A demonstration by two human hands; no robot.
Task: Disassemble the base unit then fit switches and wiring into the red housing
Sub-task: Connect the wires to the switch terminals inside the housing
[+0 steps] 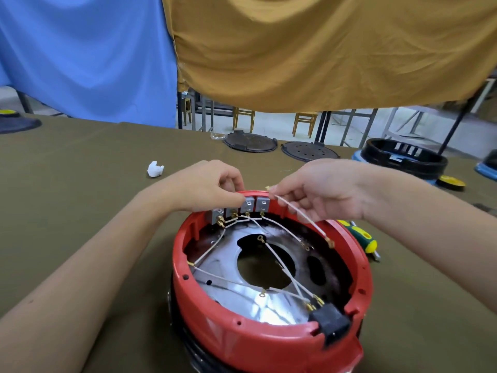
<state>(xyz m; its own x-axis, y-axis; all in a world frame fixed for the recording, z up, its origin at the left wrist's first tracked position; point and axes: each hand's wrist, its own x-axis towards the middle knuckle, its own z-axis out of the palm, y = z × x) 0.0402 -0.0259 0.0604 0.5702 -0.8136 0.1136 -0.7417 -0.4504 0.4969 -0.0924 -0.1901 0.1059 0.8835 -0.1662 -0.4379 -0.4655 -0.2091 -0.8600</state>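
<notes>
The round red housing (242, 337) sits open side up on the olive cloth, right in front of me. Several grey switches (255, 205) line its far inner wall, and white wires with brass ring terminals cross the shiny metal plate (228, 267) inside. A black power socket (332, 323) fills a notch at the near right rim. My left hand (209, 184) pinches the top of a grey switch at the far rim. My right hand (320, 189) holds a loose white wire (309, 219) whose ring terminal hangs over the right rim.
A green and yellow screwdriver (361, 235) lies just right of the housing. Two dark round plates (250, 142) and a black ring-shaped housing (403, 157) sit at the far right. A crumpled white tissue (155, 169) lies at the far left. Blue and mustard cloths hang behind.
</notes>
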